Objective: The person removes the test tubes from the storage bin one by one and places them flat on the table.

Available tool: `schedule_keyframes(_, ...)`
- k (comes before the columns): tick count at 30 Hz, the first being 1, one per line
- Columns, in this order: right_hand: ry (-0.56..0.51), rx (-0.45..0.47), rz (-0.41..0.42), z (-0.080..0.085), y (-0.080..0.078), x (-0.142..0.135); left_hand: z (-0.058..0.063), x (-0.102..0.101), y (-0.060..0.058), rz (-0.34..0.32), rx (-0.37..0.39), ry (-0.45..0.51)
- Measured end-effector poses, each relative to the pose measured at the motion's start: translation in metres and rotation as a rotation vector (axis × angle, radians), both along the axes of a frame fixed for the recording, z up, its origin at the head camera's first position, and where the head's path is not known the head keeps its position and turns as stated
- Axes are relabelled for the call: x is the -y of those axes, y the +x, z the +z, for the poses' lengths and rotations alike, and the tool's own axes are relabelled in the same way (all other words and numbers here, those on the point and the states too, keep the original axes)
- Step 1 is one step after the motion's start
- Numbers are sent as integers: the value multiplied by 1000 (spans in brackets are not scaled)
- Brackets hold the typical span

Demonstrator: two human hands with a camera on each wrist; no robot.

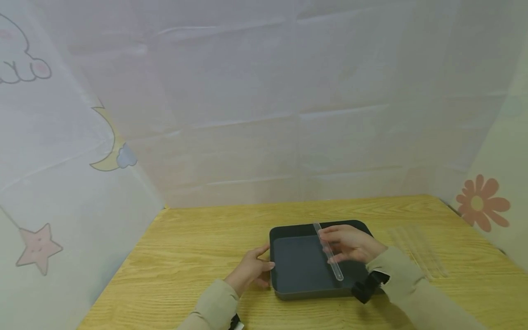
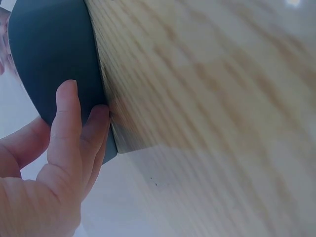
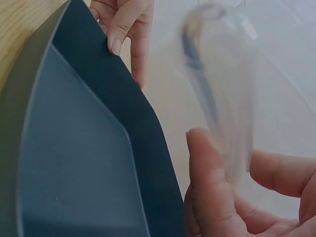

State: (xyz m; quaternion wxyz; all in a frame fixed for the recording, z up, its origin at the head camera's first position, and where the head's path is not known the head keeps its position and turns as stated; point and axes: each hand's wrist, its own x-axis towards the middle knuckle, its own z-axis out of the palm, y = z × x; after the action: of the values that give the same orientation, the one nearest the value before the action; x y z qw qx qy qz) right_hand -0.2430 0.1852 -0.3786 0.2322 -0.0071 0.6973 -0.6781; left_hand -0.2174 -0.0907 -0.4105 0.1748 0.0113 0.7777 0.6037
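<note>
A dark blue-grey rectangular tray [image 1: 305, 263] lies on the wooden table. My left hand [image 1: 251, 267] grips its left side, with the thumb at the rim and other fingers against the outer wall, as the left wrist view shows up close at the tray wall [image 2: 54, 54]. Above the tray, my right hand [image 1: 350, 243] holds a clear test tube [image 1: 330, 254] between thumb and fingers. The tube slants, its rounded end towards me. In the right wrist view the tube [image 3: 222, 84] is blurred and looks see-through, with nothing visible inside.
Several more clear tubes [image 1: 418, 252] lie side by side on the table [image 1: 198, 243], right of the tray and partly behind the right sleeve. A pale sheet [image 1: 231, 114] with printed figures hangs behind and at both sides.
</note>
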Motion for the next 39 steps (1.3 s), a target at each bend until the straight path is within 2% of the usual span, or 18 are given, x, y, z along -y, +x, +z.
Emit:
schedule_keyframes(17,-11,-17,25,2,6,-24,-1,0,1,-1,1,3)
schedule_keyframes(39,-12,6,-23,2,11,-43,0,-1,0,14,6,0)
